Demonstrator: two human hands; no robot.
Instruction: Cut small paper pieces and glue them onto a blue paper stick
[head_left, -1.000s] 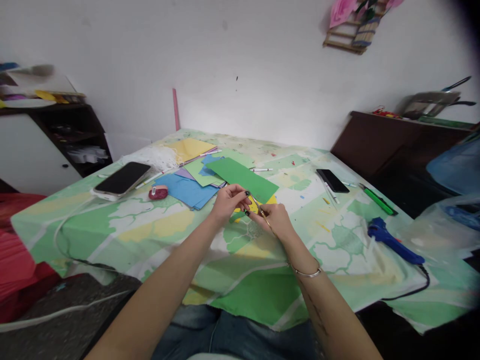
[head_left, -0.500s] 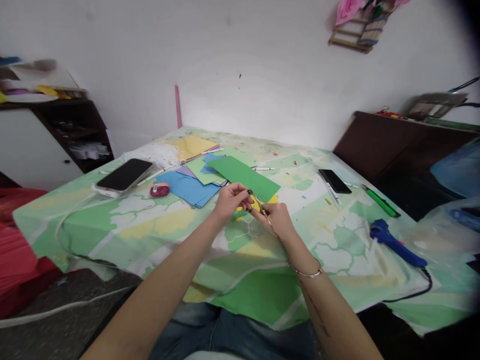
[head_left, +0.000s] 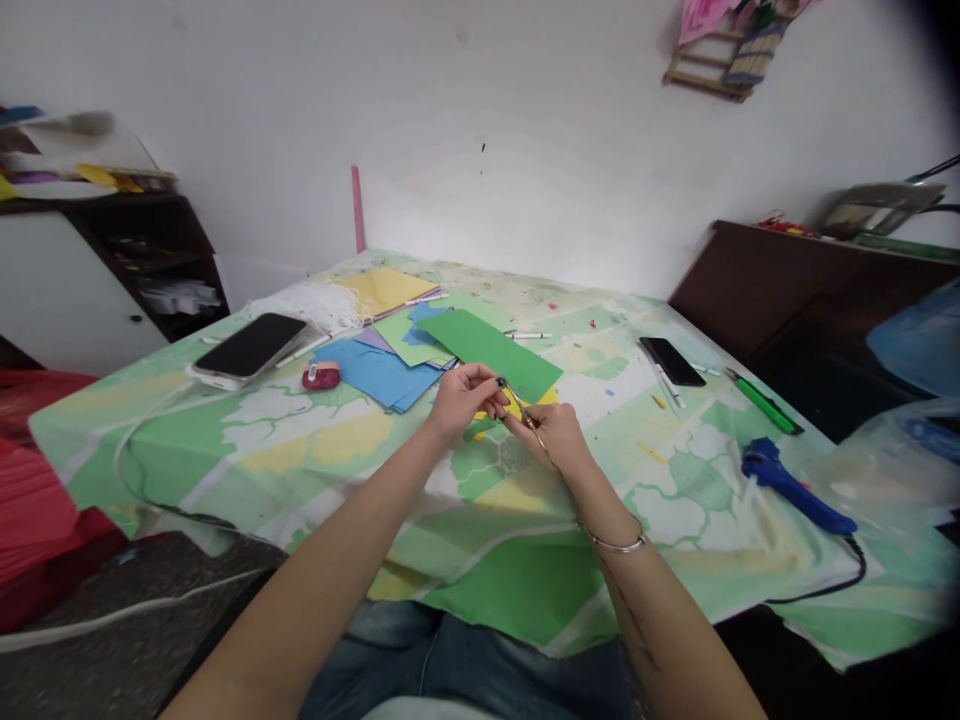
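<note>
My right hand [head_left: 553, 432] is closed around a pair of scissors [head_left: 531, 420], whose blades point up and left toward my other hand. The fingers of my left hand [head_left: 466, 400] are pinched together by the blade tips; what they hold is too small to make out. Both hands are over the front middle of the table. Just beyond them lies a green paper sheet [head_left: 495, 350], with yellow paper [head_left: 545, 399] partly under it. Blue sheets [head_left: 382, 375] are spread to the left of my hands.
On the patterned tablecloth [head_left: 322, 500], a large phone [head_left: 251, 348] and a dark red roll [head_left: 321, 376] lie left. A black phone [head_left: 671, 361], a green cutter [head_left: 763, 402] and a blue glue gun [head_left: 799, 490] lie right, near a plastic bag [head_left: 892, 450].
The view has shifted very slightly. My hands and the scissors hold nearly the same pose, and nothing on the table has visibly moved.
</note>
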